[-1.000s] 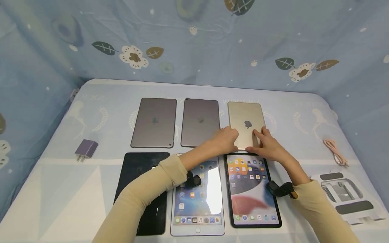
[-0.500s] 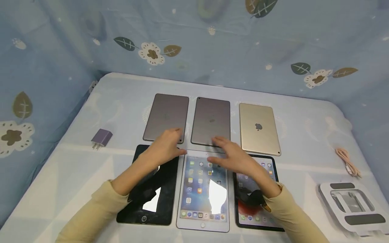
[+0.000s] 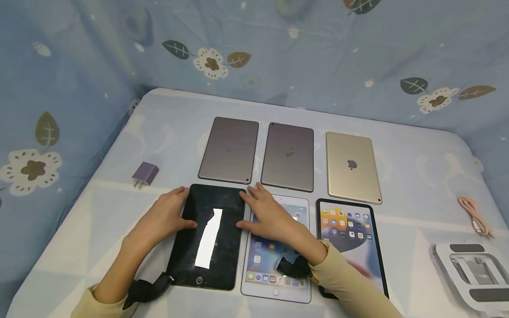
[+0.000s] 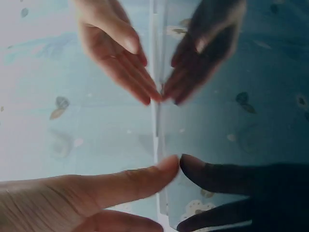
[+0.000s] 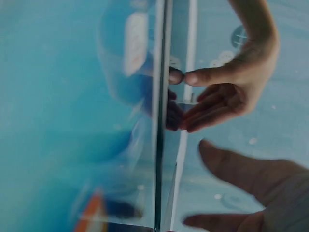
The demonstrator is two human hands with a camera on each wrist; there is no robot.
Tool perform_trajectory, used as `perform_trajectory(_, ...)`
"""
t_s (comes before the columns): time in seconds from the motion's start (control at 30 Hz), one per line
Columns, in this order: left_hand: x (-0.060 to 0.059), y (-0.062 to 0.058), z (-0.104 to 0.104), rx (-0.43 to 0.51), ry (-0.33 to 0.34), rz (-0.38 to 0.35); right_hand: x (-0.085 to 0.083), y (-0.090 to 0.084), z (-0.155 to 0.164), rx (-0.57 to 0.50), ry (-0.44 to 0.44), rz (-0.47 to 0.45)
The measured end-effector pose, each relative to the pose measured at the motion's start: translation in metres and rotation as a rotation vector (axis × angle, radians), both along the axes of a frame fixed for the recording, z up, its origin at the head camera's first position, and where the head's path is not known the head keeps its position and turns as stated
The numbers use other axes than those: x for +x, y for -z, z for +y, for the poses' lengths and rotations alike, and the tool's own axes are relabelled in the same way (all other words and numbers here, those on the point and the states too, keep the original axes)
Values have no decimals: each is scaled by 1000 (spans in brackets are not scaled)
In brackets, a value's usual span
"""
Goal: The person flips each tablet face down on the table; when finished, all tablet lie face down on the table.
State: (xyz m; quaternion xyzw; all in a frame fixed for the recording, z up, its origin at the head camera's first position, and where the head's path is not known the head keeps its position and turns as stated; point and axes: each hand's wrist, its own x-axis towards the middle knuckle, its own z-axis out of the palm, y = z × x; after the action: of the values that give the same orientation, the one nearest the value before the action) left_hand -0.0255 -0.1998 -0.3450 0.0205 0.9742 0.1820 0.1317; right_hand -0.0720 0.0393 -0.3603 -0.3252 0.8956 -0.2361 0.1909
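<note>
Blue flowered cloth covers the table (image 3: pixel 119 212) and the walls behind it, and six tablets lie there in two rows of three. At seven o'clock in that grid lies the black tablet (image 3: pixel 208 236), screen dark; the left hand (image 3: pixel 165 216) and right hand (image 3: pixel 268 216) touch its left and right edges, fingers straight and slightly spread

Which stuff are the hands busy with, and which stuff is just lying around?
Busy with:
- black tablet, dark screen up
- left hand, touching its left edge
- right hand, touching its right edge

Just lying around:
- white tablet
- black-framed lit tablet
- two grey tablets, face down
- gold tablet
- purple charger
- pink cable
- white stand
</note>
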Motion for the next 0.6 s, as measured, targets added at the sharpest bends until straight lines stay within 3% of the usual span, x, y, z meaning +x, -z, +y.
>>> perform_trajectory(0.17,3,4,-5,27,29,2,1,6,-7,-13,16,36)
perform_trajectory(0.4,9,2,-6,58,56,-12,2,11,-7,86,51,147)
perform_trajectory(0.5,10,2,-4,58,54,-31,2,14,-7,50,72,113)
perform_trajectory(0.6,11,3,-1,66,55,-34,2,17,-7,-34,124,13)
